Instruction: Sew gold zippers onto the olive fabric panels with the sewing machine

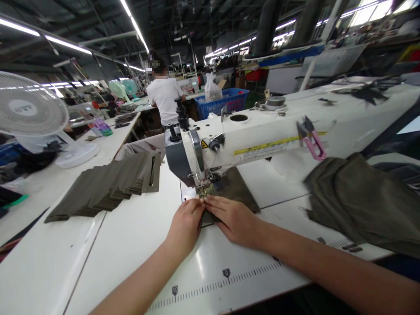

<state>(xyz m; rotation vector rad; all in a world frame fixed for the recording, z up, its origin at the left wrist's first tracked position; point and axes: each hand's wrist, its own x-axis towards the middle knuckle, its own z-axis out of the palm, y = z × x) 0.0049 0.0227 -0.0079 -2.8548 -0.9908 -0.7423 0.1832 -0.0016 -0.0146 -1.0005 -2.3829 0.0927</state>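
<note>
olive fabric (234,186) lies under the presser foot (201,189), pressed flat and steady by the open left hand (185,225) and right hand (232,218). stacked strips (98,188) sit within reach on the tabletop (121,245).

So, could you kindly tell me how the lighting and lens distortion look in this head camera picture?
In the head view, the fluorescent ceiling tubes flare brightly, a pale glare streak lies on the white sewing table, and the wide-angle lens bows the ceiling lines and stretches the pedestal fan at the left edge.
</note>
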